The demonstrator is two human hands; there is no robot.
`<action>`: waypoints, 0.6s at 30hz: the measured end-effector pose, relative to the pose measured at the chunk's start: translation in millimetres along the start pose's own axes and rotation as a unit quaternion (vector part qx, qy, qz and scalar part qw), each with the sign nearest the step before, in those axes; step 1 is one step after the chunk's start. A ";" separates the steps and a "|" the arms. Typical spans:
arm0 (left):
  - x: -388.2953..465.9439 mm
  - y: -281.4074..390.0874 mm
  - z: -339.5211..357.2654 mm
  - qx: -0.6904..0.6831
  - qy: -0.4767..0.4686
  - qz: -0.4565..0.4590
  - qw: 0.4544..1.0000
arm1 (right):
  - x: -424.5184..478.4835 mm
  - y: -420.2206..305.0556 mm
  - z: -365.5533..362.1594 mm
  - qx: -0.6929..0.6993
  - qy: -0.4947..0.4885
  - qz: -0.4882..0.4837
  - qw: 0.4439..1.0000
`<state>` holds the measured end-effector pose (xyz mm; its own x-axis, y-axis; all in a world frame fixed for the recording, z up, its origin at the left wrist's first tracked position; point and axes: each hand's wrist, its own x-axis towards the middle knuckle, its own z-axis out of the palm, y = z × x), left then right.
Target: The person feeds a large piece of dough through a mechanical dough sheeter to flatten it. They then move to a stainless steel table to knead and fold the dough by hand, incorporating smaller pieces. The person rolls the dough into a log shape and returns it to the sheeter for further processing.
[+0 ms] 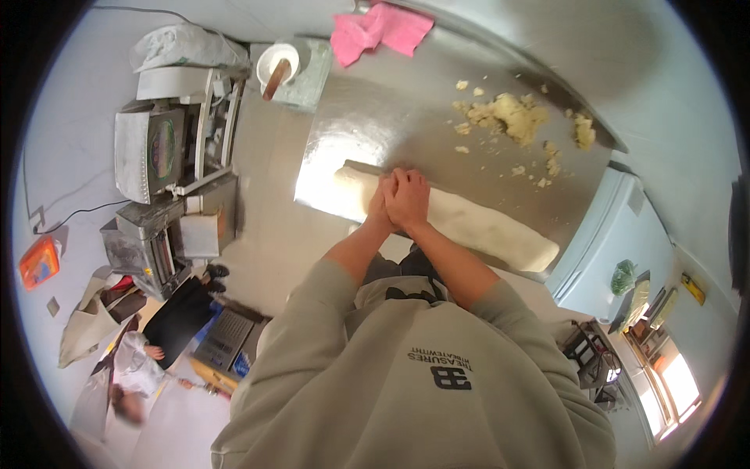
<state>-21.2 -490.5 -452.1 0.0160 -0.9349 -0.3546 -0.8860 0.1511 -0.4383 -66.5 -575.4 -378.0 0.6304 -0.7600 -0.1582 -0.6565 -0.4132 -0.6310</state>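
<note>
A long, thick log of pale dough (pixel 486 225) lies slantwise across a stainless steel worktable (pixel 422 111) in front of me. My left hand (pixel 381 205) and my right hand (pixel 410 196) are pressed together on the dough, left of its middle. Their fingers overlap and curl toward its far side, so the dough beneath is hidden. Beyond the log, yellowish crumbly dough scraps (pixel 515 117) are scattered at the far right of the table. Strong glare whitens the steel around the log's left end.
A pink cloth (pixel 381 32) lies at the table's far edge. At the far left stands a white tub (pixel 278 61) with a brown wooden handle in it. A dough machine (pixel 152 149) is on the left, a pale chest freezer (pixel 603 228) on the right. Another person (pixel 135 363) sits lower left.
</note>
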 end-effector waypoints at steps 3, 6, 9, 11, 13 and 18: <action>12.4 -22.9 -1.4 -0.192 -0.059 0.007 0.980 | 6.2 1.9 3.9 0.009 0.042 -0.010 0.999; 12.1 -42.0 -0.9 -0.317 -0.042 0.020 0.947 | 10.7 -5.3 9.8 -0.014 0.012 0.016 1.000; 42.1 -58.1 -1.4 -0.393 -0.005 0.019 0.919 | 35.9 17.6 27.4 -0.042 0.038 0.032 0.998; 45.1 -26.9 13.9 -0.454 0.090 -0.108 0.880 | 39.1 9.4 32.9 -0.055 0.015 0.041 0.998; 42.4 6.6 58.3 -0.516 0.213 -0.316 0.767 | 46.3 -32.4 25.7 -0.048 -0.048 0.009 0.998; -0.2 -47.3 104.6 -0.880 0.166 -0.270 0.354 | 55.4 -74.5 76.5 -0.036 0.038 -0.083 0.995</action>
<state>69.2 -463.8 -517.6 0.6064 -0.7054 -0.3670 0.2834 -0.2394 0.9286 49.1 -548.3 -397.8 0.7011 -0.7130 0.0029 -0.5762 -0.5690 -0.5867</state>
